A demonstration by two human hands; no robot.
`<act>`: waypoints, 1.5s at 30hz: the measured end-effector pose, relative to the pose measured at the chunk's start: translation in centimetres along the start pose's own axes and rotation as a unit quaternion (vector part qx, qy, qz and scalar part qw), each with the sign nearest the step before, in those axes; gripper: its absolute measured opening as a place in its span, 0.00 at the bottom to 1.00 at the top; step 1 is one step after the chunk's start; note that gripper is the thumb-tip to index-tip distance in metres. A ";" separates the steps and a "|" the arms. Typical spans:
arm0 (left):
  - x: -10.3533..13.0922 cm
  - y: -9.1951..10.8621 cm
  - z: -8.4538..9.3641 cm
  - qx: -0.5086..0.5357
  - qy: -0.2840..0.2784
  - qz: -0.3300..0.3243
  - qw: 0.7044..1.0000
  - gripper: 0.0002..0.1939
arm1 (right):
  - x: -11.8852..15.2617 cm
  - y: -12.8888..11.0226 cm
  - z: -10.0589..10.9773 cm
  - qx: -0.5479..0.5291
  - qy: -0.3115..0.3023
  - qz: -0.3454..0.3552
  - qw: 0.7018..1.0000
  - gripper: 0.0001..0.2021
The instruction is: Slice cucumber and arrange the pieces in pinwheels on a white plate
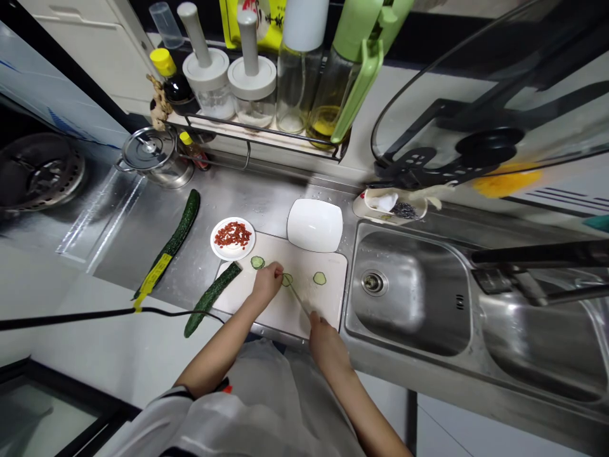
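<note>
My right hand (328, 343) is closed round the handle of a knife (299, 299), whose tip reaches a cucumber slice (287, 280) on the cutting board (285, 311). Beside that slice my left hand (268, 281) has its fingers pressed together; whatever they may hold is too small to tell. Another slice (257, 262) lies just beyond my left hand, and one more (320, 278) sits on the board's right part. A cut cucumber (212, 300) rests across the board's left edge. Behind the board are a plate of red berries (233, 238) and a white dish (314, 225).
A whole cucumber (175, 240) with a yellow tag lies at the left, near a lidded pot (155, 155). A double sink (413, 292) adjoins the board's right side. Jars and bottles stand on a rack (266, 133) behind. A black cable (157, 310) crosses at left.
</note>
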State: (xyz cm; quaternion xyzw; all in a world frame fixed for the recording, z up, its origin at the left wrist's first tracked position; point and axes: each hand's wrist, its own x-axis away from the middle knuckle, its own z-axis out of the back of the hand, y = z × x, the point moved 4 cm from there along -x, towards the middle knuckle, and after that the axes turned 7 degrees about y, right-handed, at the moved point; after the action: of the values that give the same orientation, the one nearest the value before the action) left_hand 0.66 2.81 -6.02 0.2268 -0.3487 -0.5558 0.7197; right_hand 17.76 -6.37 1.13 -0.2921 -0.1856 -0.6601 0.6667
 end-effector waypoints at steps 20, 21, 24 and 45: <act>-0.4 -0.2 -0.2 -0.009 -0.017 0.023 1.000 0.10 | -0.4 -0.2 0.3 -0.010 -0.010 0.011 1.000 0.22; -0.4 -0.2 -0.2 -0.008 -0.017 0.026 0.999 0.10 | -0.2 0.0 0.2 -0.006 -0.012 0.009 1.000 0.22; -0.4 -0.1 -0.1 -0.002 -0.017 0.031 0.999 0.11 | 0.6 0.6 -0.2 0.006 -0.020 -0.001 1.000 0.22; -0.5 -1.2 7.3 -0.138 0.114 0.065 0.982 0.05 | 1.8 2.5 -2.3 -0.014 -0.032 -0.023 0.999 0.23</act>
State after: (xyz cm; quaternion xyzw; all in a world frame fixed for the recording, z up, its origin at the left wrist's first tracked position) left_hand -5.68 3.40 -2.28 0.1641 -0.1986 -0.5211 0.8137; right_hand 19.99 -9.26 0.18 -0.3181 -0.2044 -0.6682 0.6408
